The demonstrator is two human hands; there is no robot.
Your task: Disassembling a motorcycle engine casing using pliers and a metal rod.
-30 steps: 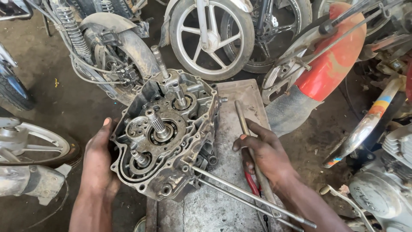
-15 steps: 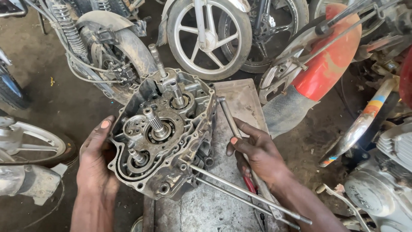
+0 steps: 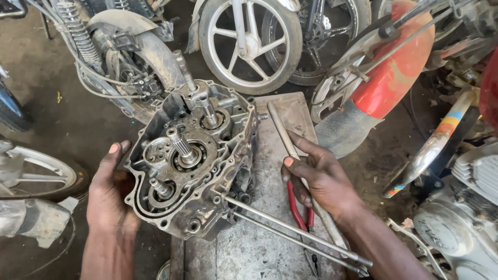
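Note:
A greasy open engine crankcase (image 3: pixel 192 161) with shafts and bearings showing stands on a metal plate (image 3: pixel 275 207). My left hand (image 3: pixel 109 192) presses flat against the case's left side and steadies it. My right hand (image 3: pixel 319 176) is closed around a long metal bar (image 3: pixel 280 127) that lies along the plate to the right of the case. Red-handled pliers (image 3: pixel 298 212) lie under that hand. Two long studs (image 3: pixel 295 231) stick out from the case toward the lower right.
Motorcycles crowd the dirt floor: a spoked alloy wheel (image 3: pixel 249 44) behind the case, a grey mudguard and shock (image 3: pixel 129 52) at upper left, a red fender (image 3: pixel 399 67) at right, another wheel (image 3: pixel 36 173) at far left, an engine (image 3: pixel 461 223) at lower right.
The view has shifted slightly. My right hand has slid along the bar toward the case, and the bar's far end has swung a little. My left hand stays on the case.

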